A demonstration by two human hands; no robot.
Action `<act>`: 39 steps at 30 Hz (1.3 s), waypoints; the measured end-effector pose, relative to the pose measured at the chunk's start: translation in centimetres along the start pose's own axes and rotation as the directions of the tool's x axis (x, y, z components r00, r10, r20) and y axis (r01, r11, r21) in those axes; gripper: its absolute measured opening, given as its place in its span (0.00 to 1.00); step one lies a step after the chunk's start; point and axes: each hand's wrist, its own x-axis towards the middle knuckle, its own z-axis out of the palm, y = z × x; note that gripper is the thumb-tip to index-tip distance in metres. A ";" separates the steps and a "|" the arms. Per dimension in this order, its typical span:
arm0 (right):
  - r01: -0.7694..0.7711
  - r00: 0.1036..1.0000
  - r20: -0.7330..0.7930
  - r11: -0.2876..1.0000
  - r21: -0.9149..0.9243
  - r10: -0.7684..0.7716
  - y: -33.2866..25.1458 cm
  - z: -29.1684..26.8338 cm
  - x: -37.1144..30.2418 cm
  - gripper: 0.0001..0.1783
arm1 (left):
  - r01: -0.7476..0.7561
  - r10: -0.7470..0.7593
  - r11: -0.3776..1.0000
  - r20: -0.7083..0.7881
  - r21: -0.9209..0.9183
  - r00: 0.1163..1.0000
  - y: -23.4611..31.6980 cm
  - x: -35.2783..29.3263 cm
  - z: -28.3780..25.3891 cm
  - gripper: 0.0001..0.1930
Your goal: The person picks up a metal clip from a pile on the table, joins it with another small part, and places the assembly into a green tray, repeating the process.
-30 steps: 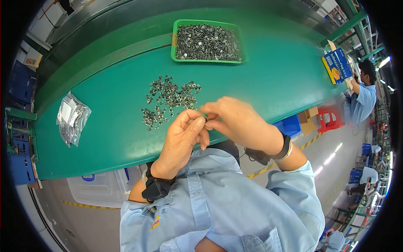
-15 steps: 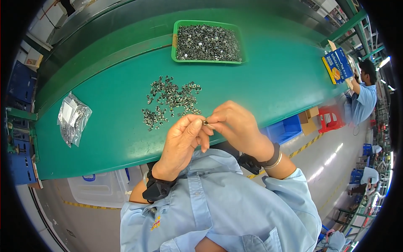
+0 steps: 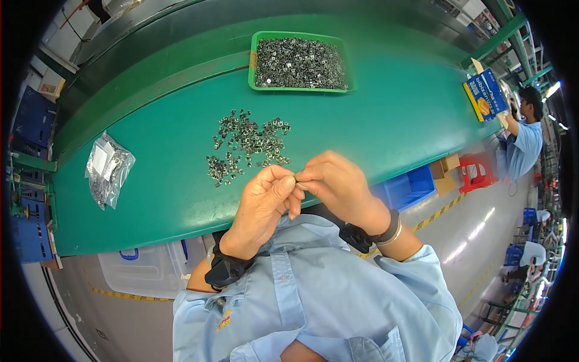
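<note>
My left hand (image 3: 260, 206) and my right hand (image 3: 341, 184) meet fingertip to fingertip over the near edge of the green worktable. Both are closed in a pinch. Between the fingertips sits a small metal part (image 3: 298, 183), almost wholly covered, so its exact shape cannot be told. Just beyond my left hand lies a loose pile of small shiny metal clips (image 3: 248, 140), spread over the tabletop. Farther back stands a green tray (image 3: 301, 90) filled with many small metal pieces.
A clear plastic bag (image 3: 110, 171) of metal parts with a white label lies at the left of the worktable (image 3: 163, 199). At the right are a blue-and-yellow box (image 3: 485, 95), a blue bin (image 3: 410, 188), a red stool (image 3: 475, 173) and a co-worker in blue (image 3: 523, 145).
My right fingertips have closed in against the left ones, covering more of the small metal part, which showed more plainly before. The view has shifted slightly.
</note>
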 end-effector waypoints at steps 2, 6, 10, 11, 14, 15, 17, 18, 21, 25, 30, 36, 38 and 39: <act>-0.020 1.000 -0.003 1.000 0.017 0.021 -0.1 0.1 -0.2 0.11 | 0.008 -0.008 1.000 0.012 -0.027 1.000 -0.1 0.0 -0.1 0.08; -0.055 0.998 -0.010 0.991 0.123 0.057 -0.6 0.2 -0.4 0.11 | -0.005 0.021 0.989 0.107 -0.148 0.994 -0.6 0.1 -0.2 0.08; -0.104 0.994 -0.011 0.980 0.167 0.108 -0.6 0.2 -0.7 0.11 | 0.011 0.018 0.981 0.147 -0.194 0.989 -0.7 0.1 -0.2 0.08; -0.097 0.995 -0.015 0.985 0.145 0.100 -0.4 0.3 -0.8 0.11 | 0.015 0.002 0.989 0.117 -0.146 0.993 -0.6 0.1 -0.3 0.08; -0.081 0.996 -0.023 0.992 0.101 0.084 0.1 0.4 -1.1 0.12 | 0.028 -0.025 0.998 0.053 -0.048 0.998 -0.5 0.1 -0.2 0.08; -0.067 0.997 -0.023 0.994 0.091 0.069 0.2 0.4 -1.1 0.12 | 0.027 -0.026 0.999 0.039 -0.038 0.999 -0.4 0.0 0.0 0.08; -0.039 0.999 -0.021 0.997 0.070 0.040 0.3 0.4 -1.1 0.12 | 0.027 -0.027 0.999 0.009 -0.017 1.000 -0.2 -0.2 0.4 0.08; -0.039 0.999 -0.020 0.997 0.071 0.040 0.3 0.5 -1.1 0.12 | 0.026 -0.026 1.000 0.008 -0.017 1.000 -0.1 -0.2 0.5 0.08; -0.063 0.995 -0.070 0.987 0.146 0.074 0.3 0.6 -1.1 0.12 | 0.024 -0.022 0.992 0.021 -0.120 1.000 0.2 -0.4 1.0 0.08; -0.072 0.993 -0.074 0.978 0.198 0.088 0.0 0.8 -1.3 0.11 | 0.035 -0.006 0.968 0.115 -0.250 0.993 -0.7 -0.3 0.5 0.07; -0.065 0.996 -0.055 0.980 0.189 0.077 -0.1 0.8 -1.3 0.11 | 0.022 -0.003 0.976 0.087 -0.217 0.996 -0.8 -0.4 0.6 0.09; -0.010 0.998 -0.058 0.985 0.172 0.020 -0.1 1.0 -1.3 0.10 | 0.035 -0.015 0.987 0.132 -0.156 0.991 -0.2 -0.2 0.1 0.07; -0.009 0.998 -0.056 0.984 0.178 0.019 0.0 1.0 -1.3 0.10 | 0.039 -0.021 0.990 0.134 -0.132 0.991 0.2 -0.2 0.0 0.06; -0.024 0.998 -0.052 0.982 0.187 0.034 0.0 1.1 -1.4 0.10 | 0.044 -0.036 0.996 0.111 -0.076 0.993 0.4 -0.3 0.1 0.07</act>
